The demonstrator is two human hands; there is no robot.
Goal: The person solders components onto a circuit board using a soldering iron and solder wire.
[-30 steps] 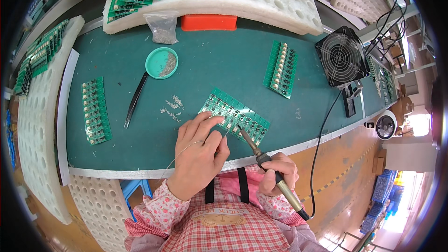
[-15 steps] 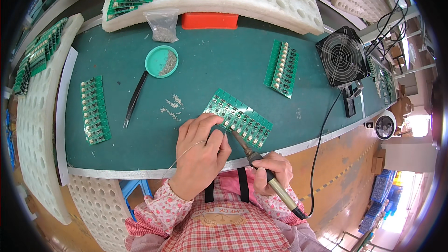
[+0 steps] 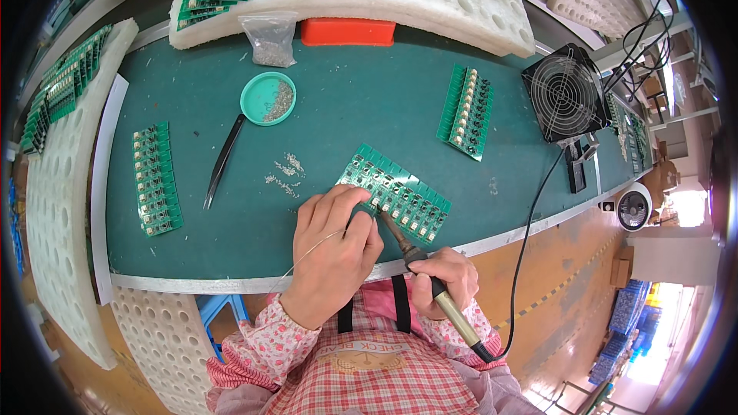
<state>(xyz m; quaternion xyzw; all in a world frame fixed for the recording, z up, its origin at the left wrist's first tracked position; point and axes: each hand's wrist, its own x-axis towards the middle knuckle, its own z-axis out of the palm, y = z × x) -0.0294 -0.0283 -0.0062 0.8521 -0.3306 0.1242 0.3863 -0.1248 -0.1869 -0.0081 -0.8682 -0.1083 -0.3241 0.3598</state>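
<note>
A green circuit board panel (image 3: 407,198) lies slantwise on the green work mat, with rows of small white and black parts. My left hand (image 3: 332,250) rests at its left end, fingers curled round a thin strand of solder wire (image 3: 311,249). In my right hand (image 3: 448,280) is a soldering iron (image 3: 455,315), gripped like a pen. Its tip meets the board's near edge, close to my left fingertips. What the tip touches is too small to make out. Small metal bits (image 3: 289,167) lie on the mat left of the board.
Other board panels stand at left (image 3: 155,178) and right (image 3: 466,113). Tweezers (image 3: 223,163) lean on a teal dish (image 3: 247,107) of tiny parts. Behind are a plastic bag (image 3: 269,40), a red box (image 3: 347,32) and a foam tray (image 3: 430,8). A black fan (image 3: 565,93) stands at right.
My right hand and the soldering iron's handle have shifted slightly left and up. The tip stays at the board's near edge. My left hand keeps nearly the same place.
</note>
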